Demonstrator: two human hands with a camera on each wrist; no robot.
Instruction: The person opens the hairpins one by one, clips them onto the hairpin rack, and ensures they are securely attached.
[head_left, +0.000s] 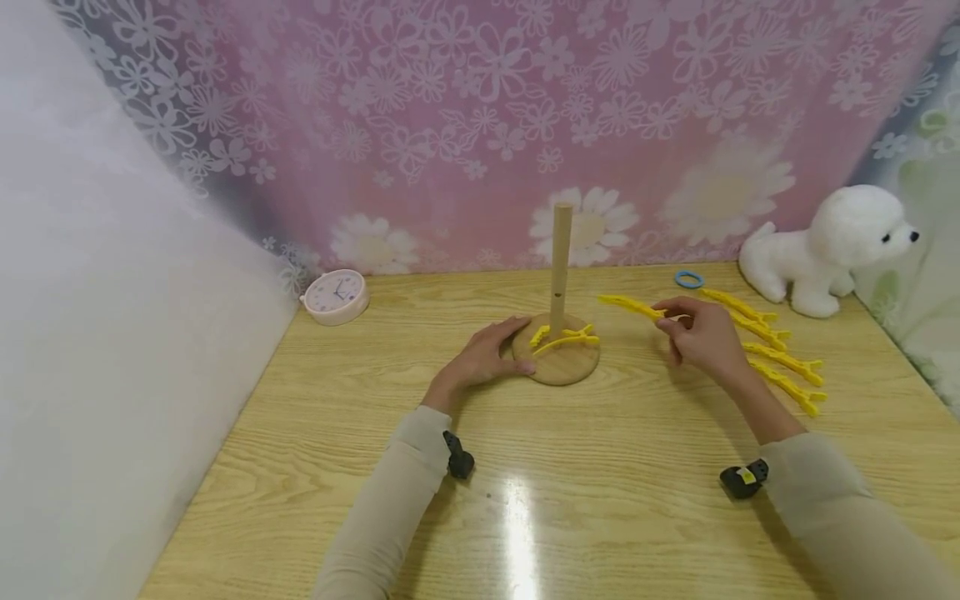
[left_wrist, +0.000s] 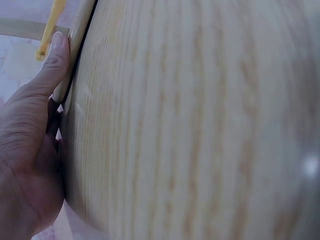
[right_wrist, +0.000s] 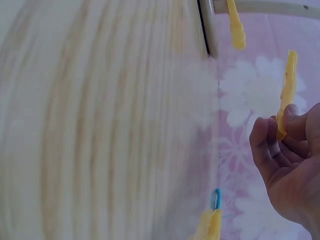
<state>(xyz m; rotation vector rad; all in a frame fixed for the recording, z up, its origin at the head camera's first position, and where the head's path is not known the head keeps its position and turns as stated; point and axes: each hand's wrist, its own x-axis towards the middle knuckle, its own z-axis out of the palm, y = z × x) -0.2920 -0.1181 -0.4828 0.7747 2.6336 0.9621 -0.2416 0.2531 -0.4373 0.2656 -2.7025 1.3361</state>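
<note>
A round wooden stand [head_left: 561, 367] with an upright post [head_left: 562, 258] is on the table. My left hand [head_left: 483, 357] grips its base from the left, the thumb at the near rim and fingers at the far side. Low on the post sits a yellow hair clip [head_left: 573, 336], its arms on either side of the wood. Right of the stand, my right hand [head_left: 701, 337] pinches another yellow clip [head_left: 630, 305] by one end between thumb and fingers, its long end pointing left toward the post. In the right wrist view this held clip [right_wrist: 289, 75] stands clear of the table.
Several more yellow clips [head_left: 783, 364] lie in a row beside and beyond my right hand. Behind them are a blue ring [head_left: 688, 279] and a white plush dog [head_left: 825, 246]. A pink round clock [head_left: 335, 297] stands at the back left, near the flowered curtain [head_left: 450, 150].
</note>
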